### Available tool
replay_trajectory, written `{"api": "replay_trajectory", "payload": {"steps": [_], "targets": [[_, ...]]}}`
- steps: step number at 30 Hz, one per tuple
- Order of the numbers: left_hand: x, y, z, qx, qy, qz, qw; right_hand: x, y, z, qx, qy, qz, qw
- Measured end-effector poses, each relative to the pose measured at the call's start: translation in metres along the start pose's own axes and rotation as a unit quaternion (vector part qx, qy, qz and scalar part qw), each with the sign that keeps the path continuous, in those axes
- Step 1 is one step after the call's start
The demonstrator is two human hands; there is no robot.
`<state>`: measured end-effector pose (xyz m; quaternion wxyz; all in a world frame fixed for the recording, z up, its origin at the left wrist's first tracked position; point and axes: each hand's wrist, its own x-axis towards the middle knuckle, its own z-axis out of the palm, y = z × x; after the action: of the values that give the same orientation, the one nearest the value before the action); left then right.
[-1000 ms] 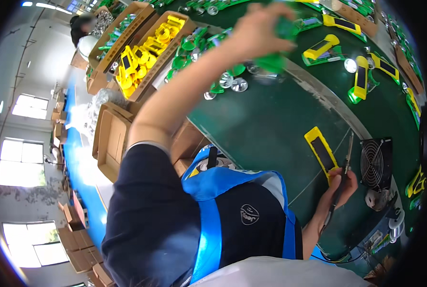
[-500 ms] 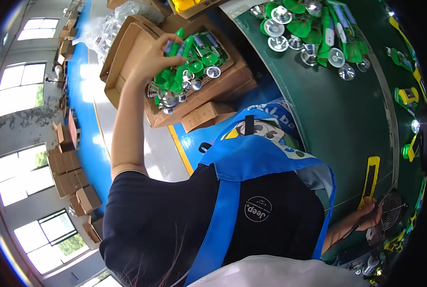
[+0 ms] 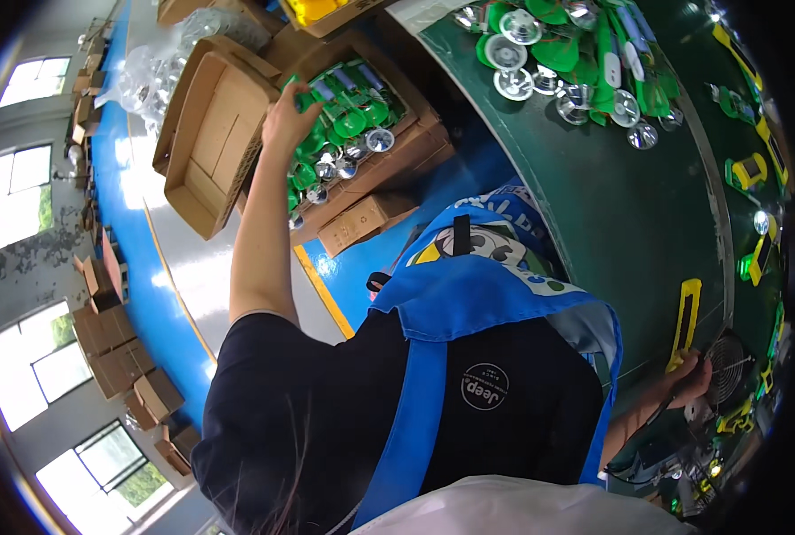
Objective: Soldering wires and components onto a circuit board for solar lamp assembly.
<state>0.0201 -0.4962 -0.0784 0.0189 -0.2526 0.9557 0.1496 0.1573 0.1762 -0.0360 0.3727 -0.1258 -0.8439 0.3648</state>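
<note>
My left hand (image 3: 288, 123) reaches to the left end of an open cardboard box (image 3: 344, 192), its fingers bent around a green plastic lamp part (image 3: 307, 100). Rows of green lamp parts (image 3: 350, 121) with round silver reflectors and grey-blue cylinders fill that box. Far over at the lower right, my right hand (image 3: 688, 382) grips the lower end of a long yellow plastic frame (image 3: 686, 316). A dark cord or strip crosses the right hand and hides part of its fingers. Beside it is a round wire grille (image 3: 727, 366).
A green-topped bench (image 3: 629, 223) runs along my right, with a pile of green lamp parts (image 3: 576, 67) at its far end. Yellow and green pieces (image 3: 747, 174) line its right side. An empty carton lid (image 3: 210, 134) leans left of the box; a small carton (image 3: 362, 223) stands below.
The whole view has shifted a little. My left hand has drawn slightly left and nearer at the box, with green still between its fingers. The right hand keeps its grip on the yellow frame.
</note>
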Motion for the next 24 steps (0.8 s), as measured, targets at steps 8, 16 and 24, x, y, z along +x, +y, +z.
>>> {"api": "replay_trajectory", "payload": {"steps": [8, 16, 24], "targets": [[0.004, -0.098, 0.036, -0.059, -0.042, 0.085, 0.994, 0.003, 0.022, 0.026, 0.009, -0.052, 0.03, 0.998], [-0.033, -0.026, 0.053, -0.089, 0.038, -0.074, 0.993, 0.003, -0.002, 0.017, -0.014, -0.038, -0.055, 0.998], [-0.018, -0.018, 0.059, -0.153, 0.141, -0.065, 0.976, -0.006, 0.032, 0.011, 0.069, 0.04, -0.005, 0.997]]}}
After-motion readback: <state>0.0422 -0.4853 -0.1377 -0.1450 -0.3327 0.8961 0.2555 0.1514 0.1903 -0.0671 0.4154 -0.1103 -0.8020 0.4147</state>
